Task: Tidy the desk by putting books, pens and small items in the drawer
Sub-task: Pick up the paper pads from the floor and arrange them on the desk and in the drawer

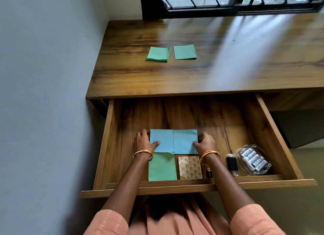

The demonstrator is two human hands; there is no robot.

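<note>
Head view. Drawer (273,127) pulled fully out beneath the wooden worktop (245,62). Both arms reach down into it, peach sleeves at the bottom edge, bangles on each wrist.

Two blue pads lie side by side, edges touching, on the drawer floor. Left hand (143,141) grips the outer left edge of the left blue pad (162,140): thumb lies on top of the sheet, fingers curl round the edge. Right hand (206,141) does the same on the outer right edge of the right blue pad (185,141), thumb on top, fingers curled at the side. Top right corner of that pad looks slightly creased.

Just in front of the blue pads, against the drawer's front wall: a green pad (162,167), partly crossed by the left wrist, and beside it a patterned brown notebook (190,167). To the right of the notebook, a small dark item with a red tip (209,173), too small to tell what it is. Next right, a black cylindrical item (231,163), then a clear bag of batteries (253,162) near the drawer's right wall.

Up on the worktop, well apart from the drawer: two more green pads near each other, left one (158,54) a thicker stack, right one (185,52) flat.

Dark-framed window (228,5) behind the worktop; grey wall (43,77) on the left.
</note>
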